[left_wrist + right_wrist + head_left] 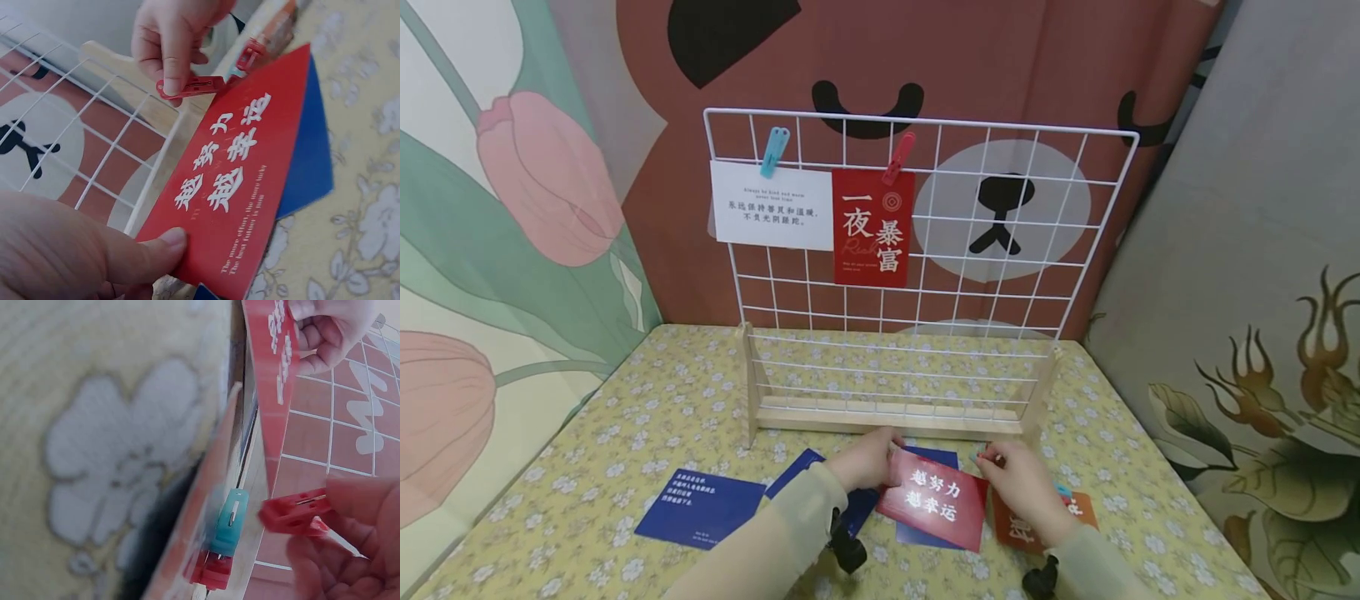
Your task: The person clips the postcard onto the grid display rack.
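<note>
My left hand (pixel 871 461) holds a red card (pixel 934 500) with white Chinese characters, thumb on its front near one edge. The card is raised and tilted above a blue card (pixel 927 536). My right hand (pixel 1018 479) pinches a red clothespin (pixel 297 511) between thumb and fingers, close to the card's far edge. In the left wrist view, that clothespin (pixel 194 86) lies right at the card's edge. Below the right hand is an orange card (pixel 1011 527), partly hidden by the hand, with a teal clothespin (pixel 231 519) and another red clothespin (pixel 215 572) beside it.
A white wire grid (pixel 992 250) stands in a wooden base (pixel 887 419) behind the hands. A blue clothespin (pixel 775 152) clips a white card (pixel 772 208) to it; a red clothespin (pixel 898 158) clips a red card (pixel 872 237). Blue cards (pixel 700 510) lie left on the floral tablecloth (pixel 587 500).
</note>
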A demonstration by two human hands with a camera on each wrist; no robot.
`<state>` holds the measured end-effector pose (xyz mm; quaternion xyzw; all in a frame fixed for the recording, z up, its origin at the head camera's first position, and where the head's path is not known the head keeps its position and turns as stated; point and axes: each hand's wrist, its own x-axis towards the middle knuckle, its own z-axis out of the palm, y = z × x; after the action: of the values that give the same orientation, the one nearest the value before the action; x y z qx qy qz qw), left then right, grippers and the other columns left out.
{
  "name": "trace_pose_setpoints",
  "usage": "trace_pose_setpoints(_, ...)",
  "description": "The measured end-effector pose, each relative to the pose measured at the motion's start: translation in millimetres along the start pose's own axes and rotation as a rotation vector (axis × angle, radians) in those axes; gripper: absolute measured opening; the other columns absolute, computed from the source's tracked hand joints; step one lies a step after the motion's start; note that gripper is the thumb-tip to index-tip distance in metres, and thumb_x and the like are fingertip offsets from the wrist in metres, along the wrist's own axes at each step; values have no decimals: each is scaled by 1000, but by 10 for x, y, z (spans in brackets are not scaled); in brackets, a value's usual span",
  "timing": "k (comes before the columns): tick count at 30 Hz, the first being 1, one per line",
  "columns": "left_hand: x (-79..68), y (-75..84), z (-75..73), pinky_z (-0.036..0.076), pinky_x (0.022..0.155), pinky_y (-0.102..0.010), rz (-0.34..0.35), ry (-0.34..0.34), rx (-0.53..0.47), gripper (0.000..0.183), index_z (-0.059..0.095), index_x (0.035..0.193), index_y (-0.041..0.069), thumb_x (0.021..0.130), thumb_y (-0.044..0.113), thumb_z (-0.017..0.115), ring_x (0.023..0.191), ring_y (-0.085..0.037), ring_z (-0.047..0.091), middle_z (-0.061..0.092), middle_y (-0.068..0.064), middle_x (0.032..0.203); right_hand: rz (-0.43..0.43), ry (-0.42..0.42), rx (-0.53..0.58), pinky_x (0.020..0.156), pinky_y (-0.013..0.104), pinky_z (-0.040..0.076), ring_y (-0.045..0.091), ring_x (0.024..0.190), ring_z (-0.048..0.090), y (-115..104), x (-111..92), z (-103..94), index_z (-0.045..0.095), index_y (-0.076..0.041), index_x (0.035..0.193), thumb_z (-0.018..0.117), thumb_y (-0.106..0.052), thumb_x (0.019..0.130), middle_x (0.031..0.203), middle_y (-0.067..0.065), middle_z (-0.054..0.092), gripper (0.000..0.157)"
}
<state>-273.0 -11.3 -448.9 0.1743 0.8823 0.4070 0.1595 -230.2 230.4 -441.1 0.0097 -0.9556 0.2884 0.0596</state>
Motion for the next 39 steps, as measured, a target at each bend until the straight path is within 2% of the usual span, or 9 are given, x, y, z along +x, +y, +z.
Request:
trace_pose_setpoints(3,-19,-24,-30,52,63,-37,-34,36,-110,41,56,120,1,83,0,72,74,-21,60,57,-8,88,-6,19,40,57,31,40,17,67,46,8,8,-11,65,-12,81,64,-21,93,81,1,54,15)
trace_pose_setpoints(6,-28,-52,-55,48,65,-35,-55,87,-150,28,61,111,3,86,6,71,75,-19,56,57,-6,85,18,40,115,58,31,42,16,69,48,20,16,-26,67,-10,83,64,-22,93,82,1,56,16)
trace_pose_setpoints(11,-39,-94,-73,50,63,-34,-58,119,-284,16,61,101,2,88,7,69,74,-19,59,59,-7,85,98,64,254,61,29,48,18,74,56,40,-2,-77,62,-6,96,68,-23,90,86,5,62,19)
trace_pose_setpoints(14,-50,-103,-79,53,62,-34,-49,121,-341,15,60,104,1,91,5,66,74,-19,61,58,-8,88,146,50,368,71,33,53,24,89,60,41,-15,-138,53,-3,118,68,-25,90,104,13,63,38)
trace_pose_setpoints(17,-57,-107,-84,54,61,-34,-37,132,-374,16,59,107,1,92,4,63,73,-19,61,56,-9,90,200,10,460,84,40,51,29,105,57,38,-5,-203,44,-1,134,67,-29,92,120,17,58,56)
trace_pose_setpoints(22,-63,-104,-91,54,61,-34,-15,180,-447,23,58,112,2,91,4,65,75,-19,62,59,-9,90,291,-52,564,93,48,44,29,111,53,33,13,-294,47,0,135,64,-34,94,124,17,55,56)
trace_pose_setpoints(30,-61,-100,-94,51,60,-35,8,201,-526,20,61,111,5,91,8,65,70,-19,61,63,-7,89,288,-9,566,93,48,43,30,110,53,54,12,-392,44,1,137,62,-40,94,123,18,55,62)
trace_pose_setpoints(35,-52,-77,-110,53,62,-40,54,222,-563,19,62,109,4,91,5,65,69,-18,62,65,-8,88,258,-9,645,101,50,39,28,114,54,70,26,-479,40,2,141,62,-44,93,127,18,54,70)
trace_pose_setpoints(39,-62,-49,-148,54,66,-44,75,240,-587,21,61,112,5,91,5,65,70,-18,63,64,-8,89,186,1,671,96,34,45,14,105,58,34,41,-600,42,1,141,60,-42,94,121,10,58,67)
